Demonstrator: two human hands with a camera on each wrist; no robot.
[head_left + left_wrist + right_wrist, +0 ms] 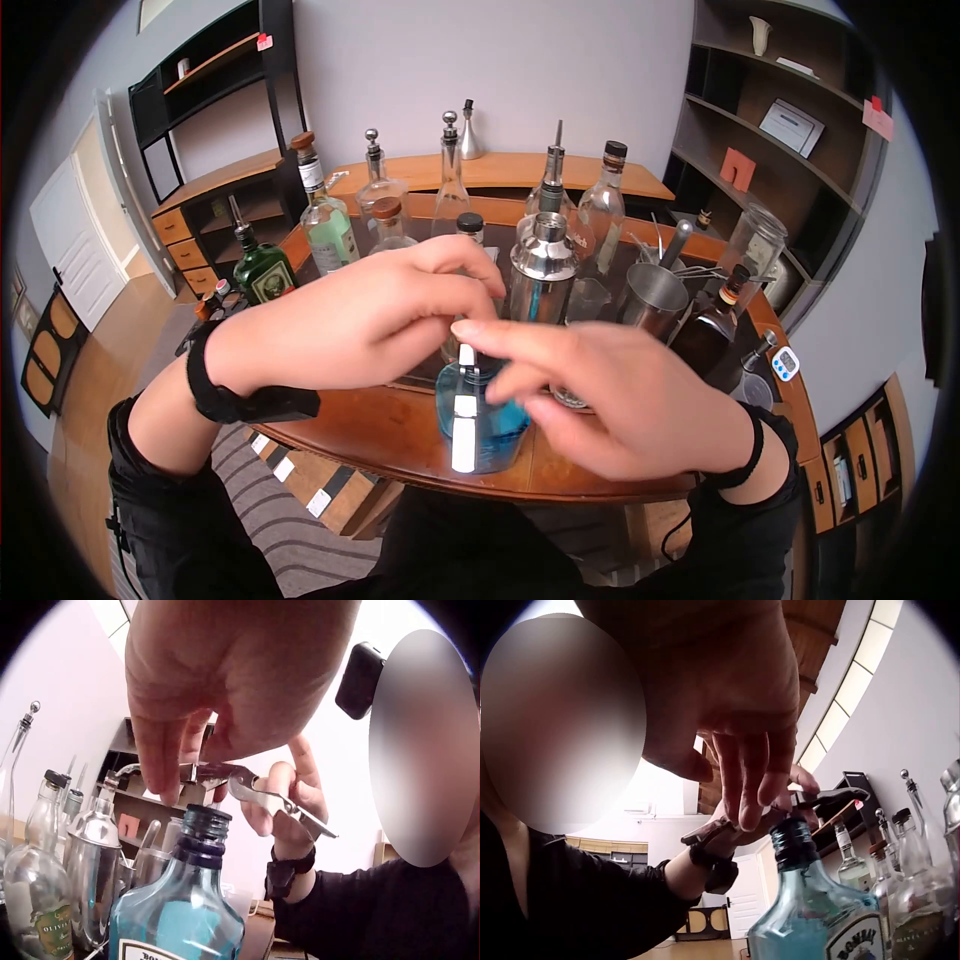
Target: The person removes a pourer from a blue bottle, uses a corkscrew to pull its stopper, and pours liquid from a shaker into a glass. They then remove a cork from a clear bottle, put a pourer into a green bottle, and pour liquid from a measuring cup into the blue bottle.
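Observation:
A blue glass bottle (482,425) stands upright near the table's front edge, its threaded neck (206,823) showing. Just above the neck lies a hinged metal tool (259,796), with a curved end and a folded-out part. My left hand (360,315) is over the bottle from the left, fingers bent down and pinching the tool near the neck. From the other side my right hand (625,400) has its fingertips at the tool's hinged part, the index finger stretched towards the left hand. Whether the tool touches the bottle's mouth is hard to tell.
Behind the bottle stand a steel shaker (543,270), a metal cup (655,295), a green bottle (262,268) and several clear bottles. A dark bottle (708,335) and a small white timer (785,363) are at the right. Shelves (780,130) line the wall.

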